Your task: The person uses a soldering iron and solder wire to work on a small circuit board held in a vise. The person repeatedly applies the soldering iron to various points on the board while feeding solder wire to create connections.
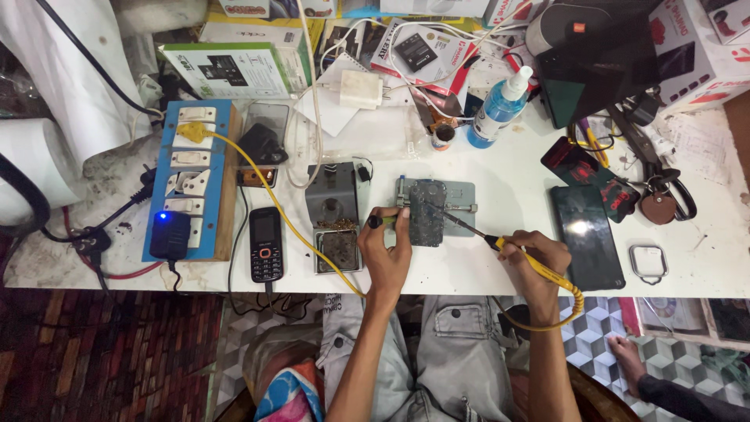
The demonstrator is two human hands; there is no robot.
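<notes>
A dark circuit board (427, 211) sits clamped in a grey metal holder (462, 205) near the middle of the white table (500, 168). My right hand (535, 256) grips a yellow-handled soldering iron (512, 248), its tip resting on the board's right side. Its yellow cord loops down off the table edge. My left hand (387, 248) rests against the board's left edge and pinches a small yellow-and-black tool (380, 222).
A grey soldering stand (333, 225) and a small keypad phone (266, 244) lie left of my hand. A blue socket board (190, 180) is further left. A black smartphone (586, 237), keys (660, 203), a blue spray bottle (500, 109) and boxes crowd the back and right.
</notes>
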